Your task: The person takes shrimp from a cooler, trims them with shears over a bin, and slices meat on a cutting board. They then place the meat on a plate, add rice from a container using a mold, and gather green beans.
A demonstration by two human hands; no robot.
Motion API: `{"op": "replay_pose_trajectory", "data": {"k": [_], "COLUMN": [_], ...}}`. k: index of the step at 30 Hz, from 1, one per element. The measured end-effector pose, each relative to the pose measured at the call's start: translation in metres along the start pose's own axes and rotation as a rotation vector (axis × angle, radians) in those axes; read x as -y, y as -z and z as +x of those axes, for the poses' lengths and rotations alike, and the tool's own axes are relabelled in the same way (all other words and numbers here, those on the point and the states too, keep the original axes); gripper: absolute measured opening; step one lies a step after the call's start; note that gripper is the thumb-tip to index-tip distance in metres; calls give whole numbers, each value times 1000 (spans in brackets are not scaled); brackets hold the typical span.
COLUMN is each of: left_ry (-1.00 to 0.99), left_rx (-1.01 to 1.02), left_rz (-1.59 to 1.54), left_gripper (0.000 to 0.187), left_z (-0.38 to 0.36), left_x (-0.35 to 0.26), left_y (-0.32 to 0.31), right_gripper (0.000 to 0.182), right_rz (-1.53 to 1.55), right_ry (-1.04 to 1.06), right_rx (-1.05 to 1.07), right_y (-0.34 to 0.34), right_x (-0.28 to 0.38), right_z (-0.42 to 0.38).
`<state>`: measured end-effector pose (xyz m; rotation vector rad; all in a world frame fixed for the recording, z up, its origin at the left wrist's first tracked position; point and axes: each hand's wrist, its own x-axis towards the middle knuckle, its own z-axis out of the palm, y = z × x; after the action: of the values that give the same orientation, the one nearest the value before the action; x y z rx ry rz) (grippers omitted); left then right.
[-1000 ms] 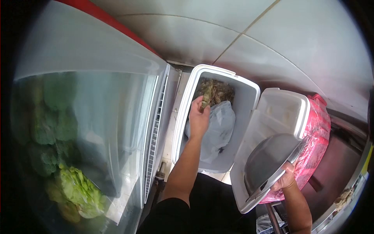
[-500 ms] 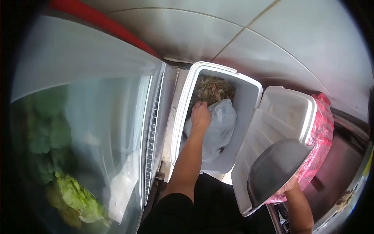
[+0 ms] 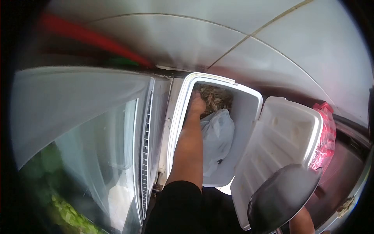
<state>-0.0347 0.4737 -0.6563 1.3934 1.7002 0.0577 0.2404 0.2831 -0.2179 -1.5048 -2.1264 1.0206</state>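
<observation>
Deep in the white cooler box, my left hand touches the left side of a brownish, shrimp-like heap. Its fingertips are dim and partly hidden, so their grip is unclear. A whitish plastic bag lies in the box, just below the heap and beside my left forearm. At the lower right, my right hand holds a dark, shallow bowl from behind, and the bowl hides most of its fingers. The bowl overlaps the white lid standing open beside the box.
On the left is a glass-fronted cabinet with green leafy vegetables inside. A pink plastic bag sits behind the lid, near a metal surface. Pale wall panels run behind the box.
My left hand has reached farther up and left along the heap, away from the plastic bag. The bowl has shifted down and turned, and now covers more of my right hand. The view has shifted too.
</observation>
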Motion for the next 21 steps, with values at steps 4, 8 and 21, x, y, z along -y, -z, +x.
{"op": "replay_pose_trajectory", "data": {"k": [4, 8, 21], "left_ry": [5, 100, 92], "left_rx": [132, 374, 83], "left_rz": [4, 218, 375], "left_gripper": [65, 55, 43], "left_z": [-5, -43, -69], "left_x": [-9, -46, -43], "left_y": [12, 48, 32], "right_gripper": [52, 52, 53], "right_rz": [8, 17, 20], "right_ry": [-20, -33, -34], "right_rx": [15, 14, 8], "right_y": [-2, -3, -5], "right_x": [-2, -2, -2], "right_z": [-4, -4, -3]}}
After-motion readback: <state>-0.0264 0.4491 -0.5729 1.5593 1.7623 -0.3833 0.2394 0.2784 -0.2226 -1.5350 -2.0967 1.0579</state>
